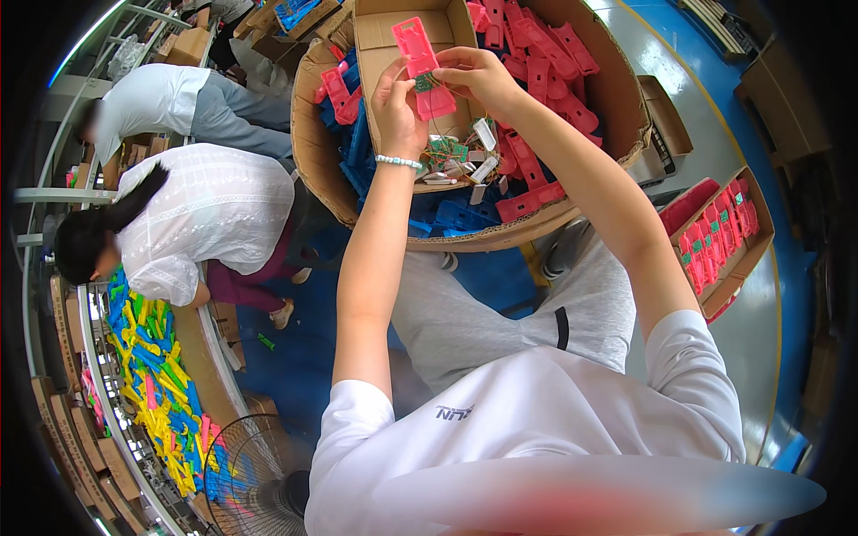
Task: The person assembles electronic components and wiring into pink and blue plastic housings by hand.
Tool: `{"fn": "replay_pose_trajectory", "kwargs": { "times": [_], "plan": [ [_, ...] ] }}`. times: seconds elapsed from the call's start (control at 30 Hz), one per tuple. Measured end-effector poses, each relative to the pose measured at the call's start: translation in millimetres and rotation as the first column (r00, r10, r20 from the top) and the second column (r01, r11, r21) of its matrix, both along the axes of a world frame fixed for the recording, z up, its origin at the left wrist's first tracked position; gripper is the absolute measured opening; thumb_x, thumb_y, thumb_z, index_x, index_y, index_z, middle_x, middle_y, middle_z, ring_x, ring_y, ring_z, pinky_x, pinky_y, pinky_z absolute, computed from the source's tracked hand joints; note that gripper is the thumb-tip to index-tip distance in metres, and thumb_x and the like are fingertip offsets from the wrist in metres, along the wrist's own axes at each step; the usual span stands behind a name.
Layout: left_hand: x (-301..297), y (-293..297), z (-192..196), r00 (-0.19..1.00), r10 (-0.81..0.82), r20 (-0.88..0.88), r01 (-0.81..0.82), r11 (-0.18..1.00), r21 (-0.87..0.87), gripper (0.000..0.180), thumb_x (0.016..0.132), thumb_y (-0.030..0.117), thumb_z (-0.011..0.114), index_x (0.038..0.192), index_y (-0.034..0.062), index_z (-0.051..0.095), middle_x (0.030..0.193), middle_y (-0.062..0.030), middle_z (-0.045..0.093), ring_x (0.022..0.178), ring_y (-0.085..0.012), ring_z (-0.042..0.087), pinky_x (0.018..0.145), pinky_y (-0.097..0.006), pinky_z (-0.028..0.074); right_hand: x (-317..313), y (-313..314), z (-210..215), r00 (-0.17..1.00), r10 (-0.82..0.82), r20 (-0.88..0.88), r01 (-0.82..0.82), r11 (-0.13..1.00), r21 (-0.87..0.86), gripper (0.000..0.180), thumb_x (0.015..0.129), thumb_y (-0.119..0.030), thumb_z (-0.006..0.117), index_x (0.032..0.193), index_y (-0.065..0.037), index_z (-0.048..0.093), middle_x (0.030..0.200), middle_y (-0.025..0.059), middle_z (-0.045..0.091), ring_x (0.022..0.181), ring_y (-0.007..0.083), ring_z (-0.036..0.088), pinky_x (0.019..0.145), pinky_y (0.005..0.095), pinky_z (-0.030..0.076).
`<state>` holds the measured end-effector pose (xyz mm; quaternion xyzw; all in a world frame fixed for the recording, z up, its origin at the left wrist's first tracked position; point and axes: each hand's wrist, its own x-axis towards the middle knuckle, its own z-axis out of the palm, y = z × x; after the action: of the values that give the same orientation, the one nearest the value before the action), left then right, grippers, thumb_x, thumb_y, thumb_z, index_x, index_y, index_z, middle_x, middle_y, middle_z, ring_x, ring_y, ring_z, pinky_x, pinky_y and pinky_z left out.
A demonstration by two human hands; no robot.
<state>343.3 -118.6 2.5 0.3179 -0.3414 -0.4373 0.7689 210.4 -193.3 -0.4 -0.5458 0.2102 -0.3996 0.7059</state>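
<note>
Between my hands is a pink plastic housing (414, 40), raised above a small open cardboard box (371, 27). A green circuit board (423, 83) sits at its middle, with thin wires hanging down. My left hand (399, 112) grips the housing's left edge and lower part. On its right side, the fingers of my right hand (478, 76) are pinched at the board and wires; whether they hold the board or a wire I cannot make out. Below, a pile of wired circuit boards with white parts (460, 156) lies at the small box's near end.
A large round cardboard container (317, 161) holds pink housings (545, 54) and blue housings (460, 216). To the right stands a carton of pink housings with boards (715, 237). Two people work at left beside a conveyor of coloured parts (165, 384). A fan (255, 473) stands at lower left.
</note>
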Motion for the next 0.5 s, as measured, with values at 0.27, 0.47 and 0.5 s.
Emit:
{"fn": "replay_pose_trajectory", "kwargs": {
  "times": [0.27, 0.47, 0.5],
  "plan": [
    [-3.4, 4.6, 5.8, 0.988, 0.095, 0.12, -0.088, 0.994, -0.064, 0.032, 0.088, -0.002, 0.045, 0.119, -0.0028, 0.053, 0.116, -0.0163, 0.061, 0.099, -0.024, 0.064, 0.089, -0.037, 0.054, 1.3, 6.3, 6.2, 0.999, 0.027, 0.03, -0.026, 0.999, -0.04, 0.03, 0.089, -0.012, 0.064, 0.117, 0.0, 0.064, 0.103, 0.0071, 0.068, 0.093, 0.013, 0.063, 0.079, 0.0263, 0.049],
    [-1.5, 3.5, 15.3, 0.998, 0.042, 0.043, -0.039, 0.995, -0.088, 0.028, 0.093, 0.002, 0.047, 0.12, 0.0013, 0.052, 0.116, -0.018, 0.06, 0.098, -0.0354, 0.065, 0.085, -0.047, 0.057, -3.9, -23.6, -10.1, 0.933, -0.188, -0.308, 0.1, 0.955, -0.278, 0.023, 0.093, -0.018, 0.061, 0.107, -0.002, 0.07, 0.081, 0.0026, 0.064, 0.066, 0.008, 0.055, 0.058, 0.0235, 0.044],
    [-1.2, 4.8, 16.8, 0.997, 0.055, 0.052, -0.05, 0.995, -0.09, 0.026, 0.095, 0.004, 0.048, 0.12, 0.0025, 0.052, 0.117, -0.0181, 0.06, 0.098, -0.0378, 0.066, 0.083, -0.049, 0.057, -8.3, -29.3, -11.2, 0.877, -0.104, -0.47, -0.007, 0.974, -0.229, 0.023, 0.092, -0.023, 0.063, 0.1, -0.002, 0.071, 0.073, 0.0011, 0.061, 0.06, 0.0075, 0.051, 0.052, 0.0237, 0.04]
  ]
}}
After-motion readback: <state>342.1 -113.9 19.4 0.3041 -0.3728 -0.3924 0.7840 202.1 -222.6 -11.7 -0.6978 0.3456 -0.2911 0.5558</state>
